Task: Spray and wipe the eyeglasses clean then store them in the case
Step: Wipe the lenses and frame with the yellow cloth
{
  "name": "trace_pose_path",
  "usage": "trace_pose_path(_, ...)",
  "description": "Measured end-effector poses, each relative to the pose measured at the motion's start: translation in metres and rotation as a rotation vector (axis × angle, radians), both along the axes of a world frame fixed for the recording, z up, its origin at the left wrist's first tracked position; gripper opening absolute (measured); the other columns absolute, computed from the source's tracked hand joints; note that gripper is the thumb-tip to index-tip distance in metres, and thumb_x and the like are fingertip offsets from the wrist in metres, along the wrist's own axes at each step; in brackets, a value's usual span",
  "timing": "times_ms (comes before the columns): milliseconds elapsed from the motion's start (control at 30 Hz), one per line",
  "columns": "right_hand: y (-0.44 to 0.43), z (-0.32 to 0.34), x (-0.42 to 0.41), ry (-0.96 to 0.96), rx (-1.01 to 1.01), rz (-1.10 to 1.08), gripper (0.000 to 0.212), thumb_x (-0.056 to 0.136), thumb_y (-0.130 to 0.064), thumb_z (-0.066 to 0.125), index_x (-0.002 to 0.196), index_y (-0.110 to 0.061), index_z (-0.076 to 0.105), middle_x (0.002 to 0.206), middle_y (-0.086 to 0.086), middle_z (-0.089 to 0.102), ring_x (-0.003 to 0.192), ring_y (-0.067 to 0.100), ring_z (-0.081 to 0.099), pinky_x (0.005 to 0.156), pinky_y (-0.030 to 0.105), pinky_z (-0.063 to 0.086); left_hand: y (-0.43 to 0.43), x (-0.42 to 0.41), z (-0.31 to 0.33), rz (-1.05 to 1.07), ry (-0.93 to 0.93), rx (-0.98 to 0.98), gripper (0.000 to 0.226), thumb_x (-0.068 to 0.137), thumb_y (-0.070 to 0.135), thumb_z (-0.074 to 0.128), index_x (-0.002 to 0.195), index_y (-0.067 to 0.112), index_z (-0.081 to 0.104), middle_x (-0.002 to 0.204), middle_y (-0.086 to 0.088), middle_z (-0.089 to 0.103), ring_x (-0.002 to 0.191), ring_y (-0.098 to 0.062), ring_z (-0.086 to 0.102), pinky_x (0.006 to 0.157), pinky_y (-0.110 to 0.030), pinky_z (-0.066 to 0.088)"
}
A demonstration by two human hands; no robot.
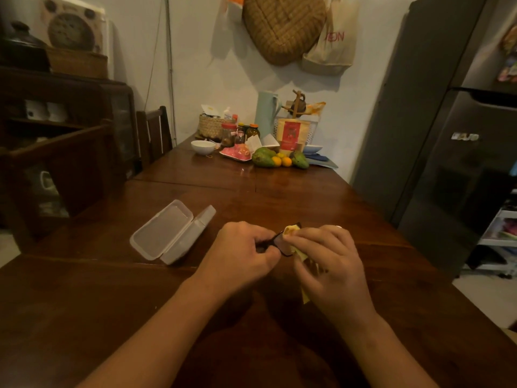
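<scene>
One pair of eyeglasses (281, 243), one yellow cloth (292, 233), one clear case (163, 233) and one spray bottle (204, 219) are on or above the wooden table (279, 189). The dark-framed eyeglasses sit just right of the case, pinched by the left hand (243, 247); the right hand (327, 253) presses the cloth onto a lens. The case lies open, the bottle touching its far side. Bare wood stretches beyond the case toward the distant clutter.

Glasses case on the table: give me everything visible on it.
The case is a translucent, frosted plastic box, rectangular with rounded corners, lying open on the wooden table, hinged lid folded back. It looks empty. It sits left of the left hand, apart from both hands. A small clear bottle lies against its far side.
</scene>
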State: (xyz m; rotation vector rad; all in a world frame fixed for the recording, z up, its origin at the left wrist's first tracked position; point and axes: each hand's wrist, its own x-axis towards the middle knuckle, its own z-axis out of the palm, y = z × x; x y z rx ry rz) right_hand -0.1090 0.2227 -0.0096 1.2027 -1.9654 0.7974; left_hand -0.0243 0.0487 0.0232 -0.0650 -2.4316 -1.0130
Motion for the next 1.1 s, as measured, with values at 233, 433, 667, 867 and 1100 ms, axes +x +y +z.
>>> trace_pose_path(233,0.007,0.003,0.002,0.051,0.066,-0.017,0.033,0.085,-0.035,0.061,0.116,-0.03,0.072,0.117,-0.016,0.067,0.116,0.011,0.054,0.086,0.038,0.045,-0.002,0.004,0.006,-0.044,-0.094,0.177,0.015,0.083,0.017,0.064,0.082,0.019,0.079,0.054,0.004,0.064,0.045,-0.001,0.051,0.046,-0.022,0.04)
trace_pose_path(433,0.002,0.004,0.006,-0.003,0.024,-0.053,0.041,0.087,-0.035,0.057,0.126,-0.029,0.066,0.127,-0.017,0.063,0.123,0.007,0.046,0.09,0.036,0.044,0.003,0.008,0.01,-0.095,-0.109,0.215,0.016,0.086,0.015,0.065,0.079,0.017,0.078,0.051,0.008,0.063,0.045,0.0,0.051,0.047,-0.018,0.039)
trace_pose_path(667,0.004,0.004,0.01,0.056,0.042,0.064,0.034,0.087,-0.03,0.059,0.118,-0.029,0.072,0.121,-0.018,0.066,0.121,0.007,0.05,0.092,0.032,0.04,0.002,0.01,0.013,-0.065,-0.087,0.237,0.017,0.086,0.011,0.065,0.075,0.017,0.078,0.047,0.012,0.059,0.041,0.002,0.048,0.044,-0.013,0.035)
trace_pose_path(867,0.006,0.005,0.005,0.011,-0.02,-0.052,0.039,0.088,-0.035,0.055,0.126,-0.032,0.065,0.126,-0.026,0.053,0.124,0.001,0.041,0.09,0.034,0.041,0.003,0.011,0.014,-0.07,-0.081,0.203,0.015,0.084,0.017,0.065,0.079,0.016,0.078,0.057,-0.003,0.067,0.047,-0.008,0.054,0.046,-0.021,0.043)
trace_pose_path(1100,0.001,0.002,0.006,0.08,0.099,0.095,0.036,0.09,-0.032,0.059,0.126,-0.031,0.065,0.13,-0.023,0.056,0.125,-0.001,0.044,0.095,0.026,0.04,-0.004,0.01,0.013,-0.029,-0.085,0.222,0.019,0.085,0.012,0.066,0.072,0.019,0.077,0.062,-0.002,0.071,0.057,-0.011,0.065,0.055,-0.026,0.052)
